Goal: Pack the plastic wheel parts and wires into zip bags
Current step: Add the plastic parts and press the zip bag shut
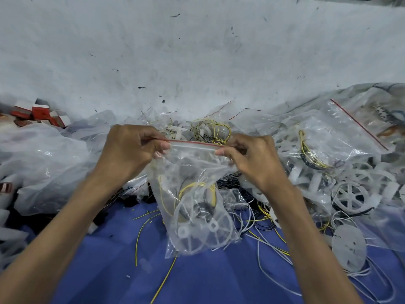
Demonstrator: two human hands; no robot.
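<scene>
blue cloth below; scuffed white surface beyond | wheels, wires, red boxes heaped around | my left hand and right hand pinch the seal ends of the bag

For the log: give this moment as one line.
clear plastic red-striped zip bag: holds white plastic wheel parts, yellow wires | left hand: pinches its top | right hand: pinches its top

Zip bag: glossy clear plastic; wheels matt white, probably plastic.
</scene>
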